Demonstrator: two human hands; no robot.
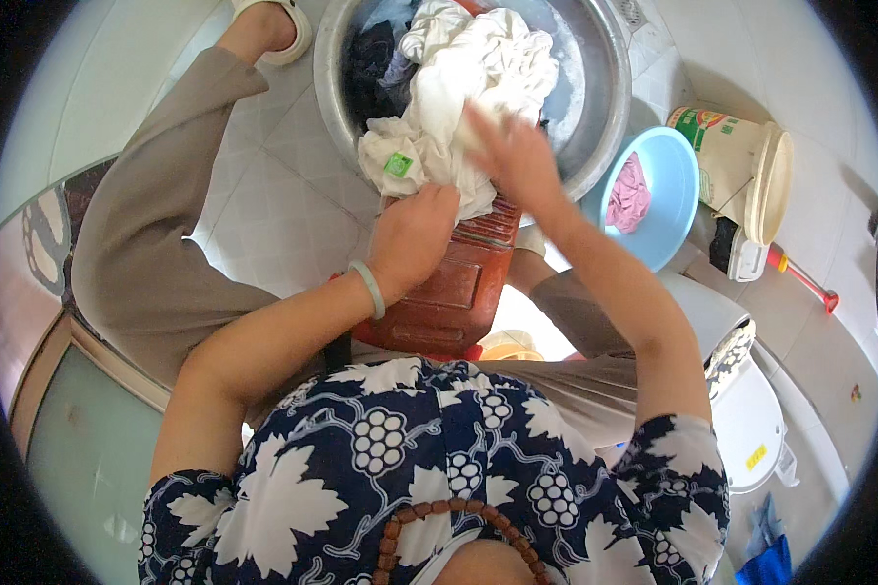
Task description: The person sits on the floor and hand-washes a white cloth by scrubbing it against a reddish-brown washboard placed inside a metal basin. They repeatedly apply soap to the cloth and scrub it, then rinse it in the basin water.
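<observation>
My left hand (417, 232), with a pale bangle on the wrist, grips the near edge of a white cloth garment (475, 73). The cloth is bunched over the top of a reddish-brown washboard (443, 289) and reaches back into a large metal basin (616, 80). Over the cloth, my right hand (518, 162) is blurred, its fingers spread along the fabric; whether it holds something pale cannot be made out. A green label (398, 164) shows on the cloth near my left hand. Dark clothes (372, 66) lie at the basin's left, and cloudy water (567, 80) shows at its right.
Right of the basin stands a light-blue plastic tub (677, 197) with a pink cloth (629, 194) inside. Beyond it are a cream bucket (728, 157) lying tilted and a red-handled tool (805, 281). The tiled floor (293, 197) shows at left, beside my leg.
</observation>
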